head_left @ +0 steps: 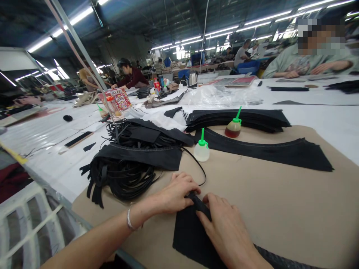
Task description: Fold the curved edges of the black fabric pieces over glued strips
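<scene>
A black fabric piece (188,233) lies on the tan work mat (269,201) right in front of me. My left hand (176,192) pinches its upper edge, fingers curled on a folded black strip (200,204). My right hand (224,228) rests on the same piece, its fingers pressing the strip from the right. A thin black cord (199,168) loops just beyond my left hand. Two small squeeze bottles with green nozzles stand farther back: a clear one (202,149) and one with amber liquid (233,127).
A heap of black straps (126,175) and cut pieces lies to the left. A long curved black panel (269,149) and a stack of black pieces (241,117) lie behind. White crate (25,220) at lower left. Other people work at far tables.
</scene>
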